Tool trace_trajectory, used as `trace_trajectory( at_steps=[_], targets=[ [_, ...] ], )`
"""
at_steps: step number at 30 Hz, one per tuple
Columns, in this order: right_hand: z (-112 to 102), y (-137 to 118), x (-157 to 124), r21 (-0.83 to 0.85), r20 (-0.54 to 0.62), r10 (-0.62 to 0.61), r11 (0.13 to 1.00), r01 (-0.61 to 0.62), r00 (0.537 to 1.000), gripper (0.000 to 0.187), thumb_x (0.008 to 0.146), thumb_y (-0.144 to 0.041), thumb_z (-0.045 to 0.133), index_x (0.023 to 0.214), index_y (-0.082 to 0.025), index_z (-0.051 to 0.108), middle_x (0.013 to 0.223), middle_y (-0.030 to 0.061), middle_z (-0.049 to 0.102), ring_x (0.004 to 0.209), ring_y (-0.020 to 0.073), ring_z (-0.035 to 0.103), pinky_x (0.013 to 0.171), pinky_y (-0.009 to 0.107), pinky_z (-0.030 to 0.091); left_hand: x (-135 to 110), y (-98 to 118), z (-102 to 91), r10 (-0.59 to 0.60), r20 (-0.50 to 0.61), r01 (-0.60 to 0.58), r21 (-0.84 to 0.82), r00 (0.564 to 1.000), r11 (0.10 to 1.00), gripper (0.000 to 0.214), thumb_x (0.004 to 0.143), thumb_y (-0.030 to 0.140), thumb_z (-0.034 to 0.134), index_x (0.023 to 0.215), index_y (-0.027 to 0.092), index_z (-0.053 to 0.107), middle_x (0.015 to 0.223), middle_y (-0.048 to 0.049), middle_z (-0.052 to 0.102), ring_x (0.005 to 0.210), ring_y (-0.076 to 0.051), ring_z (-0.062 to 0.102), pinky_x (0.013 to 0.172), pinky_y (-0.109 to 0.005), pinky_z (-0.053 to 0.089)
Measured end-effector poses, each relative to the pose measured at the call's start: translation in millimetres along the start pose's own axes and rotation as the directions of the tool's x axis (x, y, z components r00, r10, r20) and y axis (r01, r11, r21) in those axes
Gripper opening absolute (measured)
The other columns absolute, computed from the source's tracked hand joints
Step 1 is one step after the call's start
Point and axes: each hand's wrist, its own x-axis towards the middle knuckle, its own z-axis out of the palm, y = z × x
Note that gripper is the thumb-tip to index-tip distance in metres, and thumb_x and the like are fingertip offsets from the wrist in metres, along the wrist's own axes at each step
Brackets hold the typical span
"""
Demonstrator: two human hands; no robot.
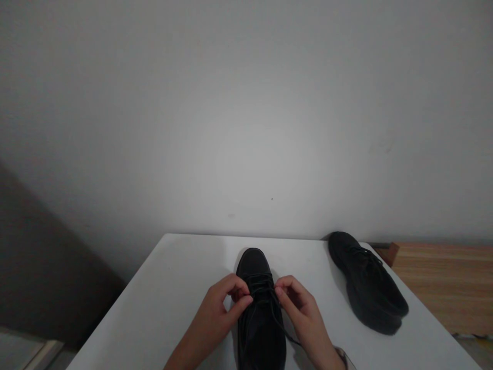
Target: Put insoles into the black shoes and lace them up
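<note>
A black lace-up shoe (257, 267) stands on the white table (173, 288), toe pointing away from me. My left hand (223, 303) is on its left side, fingers pinched closed on a black lace (265, 294) over the tongue. My right hand (298, 306) is on the right side, likewise pinched on the lace, with one strand trailing down past the wrist. A second black shoe (367, 288) lies at the table's right, untouched by either hand.
A plain grey wall rises behind the table. A wooden surface (442, 282) adjoins the table on the right. The floor at the left is dark, and the table's left edge runs diagonally toward me.
</note>
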Motion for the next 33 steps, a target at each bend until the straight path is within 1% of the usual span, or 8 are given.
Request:
trace_trajectory(
  at_steps=[4, 7, 14, 19, 24, 29, 33],
  targets=[
    [-0.4, 1.0, -2.1, -0.029, 0.0, -0.063, 0.998, 0.063, 0.998, 0.026, 0.089, -0.046, 0.065, 0.084, -0.021, 0.066, 0.075, 0.0008, 0.058, 0.072, 0.019, 0.054, 0.066, 0.03, 0.043, -0.7, -0.9, 0.2, 0.011, 0.004, -0.011, 0.013, 1.0, 1.0, 0.011, 0.088, 0.025, 0.061, 0.078, 0.02, 0.064, 0.077, -0.0014, 0.064, 0.076, -0.019, 0.06, 0.073, -0.029, 0.045],
    [0.1, 1.8, -2.2, -0.031, -0.003, -0.082, 0.996, 0.082, 0.997, 0.024, 0.089, -0.045, 0.065, 0.084, -0.021, 0.067, 0.076, 0.0015, 0.059, 0.073, 0.0193, 0.055, 0.067, 0.031, 0.044, -1.3, -1.4, 0.3, 0.015, 0.003, -0.015, 0.014, 1.0, 1.0, 0.01, 0.087, 0.024, 0.061, 0.078, 0.02, 0.064, 0.077, -0.0013, 0.064, 0.076, -0.019, 0.06, 0.073, -0.029, 0.045],
    [2.0, -0.4, -1.7, -0.016, -0.011, -0.073, 0.997, 0.073, 0.997, 0.026, 0.089, -0.046, 0.065, 0.08, -0.021, 0.066, 0.075, 0.0008, 0.058, 0.071, 0.0185, 0.053, 0.065, 0.029, 0.043, -1.4, -0.5, 3.0, 0.015, 0.011, -0.015, 0.058, 1.0, 0.998, 0.012, 0.089, 0.023, 0.056, 0.079, 0.019, 0.06, 0.077, -0.0012, 0.061, 0.075, -0.019, 0.058, 0.072, -0.029, 0.044],
    [2.9, -0.5, -2.1, 0.019, -0.014, -0.063, 0.998, 0.063, 0.998, 0.027, 0.089, -0.047, 0.065, 0.08, -0.021, 0.065, 0.074, 0.0009, 0.057, 0.071, 0.0184, 0.053, 0.065, 0.029, 0.043, -0.6, -0.5, 7.9, 0.037, -0.008, -0.036, 0.086, 0.999, 0.996, 0.01, 0.088, 0.02, 0.054, 0.078, 0.02, 0.057, 0.076, -0.0001, 0.058, 0.072, -0.018, 0.057, 0.07, -0.028, 0.044],
    [3.2, -0.5, -2.4, 0.01, -0.02, -0.068, 0.998, 0.069, 0.997, 0.026, 0.09, -0.046, 0.064, 0.08, -0.021, 0.063, 0.074, 0.0002, 0.056, 0.071, 0.0181, 0.052, 0.065, 0.028, 0.043, -0.4, -3.1, 11.9, 0.056, -0.025, -0.053, 0.099, 0.998, 0.994, 0.01, 0.087, 0.018, 0.053, 0.077, 0.021, 0.055, 0.075, 0.0006, 0.057, 0.071, -0.017, 0.055, 0.069, -0.027, 0.043],
    [4.1, 1.6, -2.4, -0.009, -0.015, -0.11, 0.994, 0.11, 0.994, 0.026, 0.093, -0.044, 0.06, 0.079, -0.021, 0.061, 0.075, 0.0005, 0.055, 0.072, 0.0185, 0.052, 0.066, 0.029, 0.044, 1.0, -9.0, 10.9, 0.069, -0.005, -0.068, 0.109, 0.998, 0.992, 0.011, 0.086, 0.018, 0.052, 0.076, 0.021, 0.053, 0.074, 0.0007, 0.057, 0.07, -0.017, 0.055, 0.067, -0.026, 0.043],
    [7.3, 7.5, -4.1, -0.023, -0.008, -0.135, 0.991, 0.135, 0.991, 0.025, 0.097, -0.043, 0.053, 0.084, -0.022, 0.058, 0.079, 0.0005, 0.053, 0.075, 0.0188, 0.052, 0.069, 0.029, 0.044, 3.3, -7.4, 5.1, 0.076, 0.059, -0.085, 0.164, 0.995, 0.983, 0.01, 0.089, 0.018, 0.052, 0.079, 0.021, 0.054, 0.076, 0.0006, 0.059, 0.07, -0.017, 0.056, 0.066, -0.025, 0.043]
  ],
)
